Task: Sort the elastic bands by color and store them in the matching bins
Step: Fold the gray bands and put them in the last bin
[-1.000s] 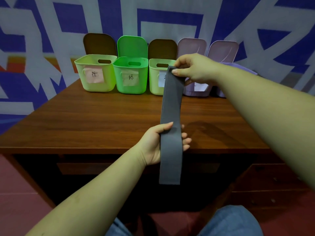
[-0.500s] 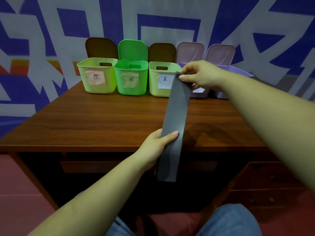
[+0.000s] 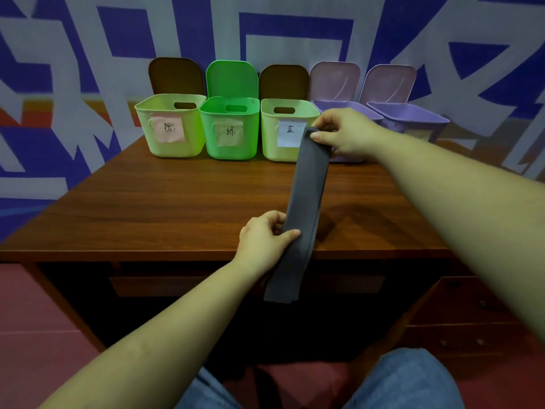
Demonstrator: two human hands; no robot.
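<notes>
A long grey elastic band (image 3: 306, 196) hangs slanted in the air over the front of the wooden table (image 3: 165, 214). My right hand (image 3: 345, 134) pinches its top end just in front of the bins. My left hand (image 3: 265, 237) grips its middle near the table's front edge, and the lower end dangles below the edge. Along the back stand a pale green bin with a pink label (image 3: 171, 125), a bright green bin (image 3: 230, 128), a pale green bin with a white label (image 3: 283, 128) and two purple bins (image 3: 413, 119). All lids stand open.
A wall with a blue and white pattern rises right behind the bins. Below the table top are drawers (image 3: 460, 314) at the right. My knees in blue jeans (image 3: 404, 382) show at the bottom, over a red floor.
The band has narrowed and folded lengthwise. My left hand slid up and closed its fingers around the middle. My right hand shifted slightly right and lower with the top end.
</notes>
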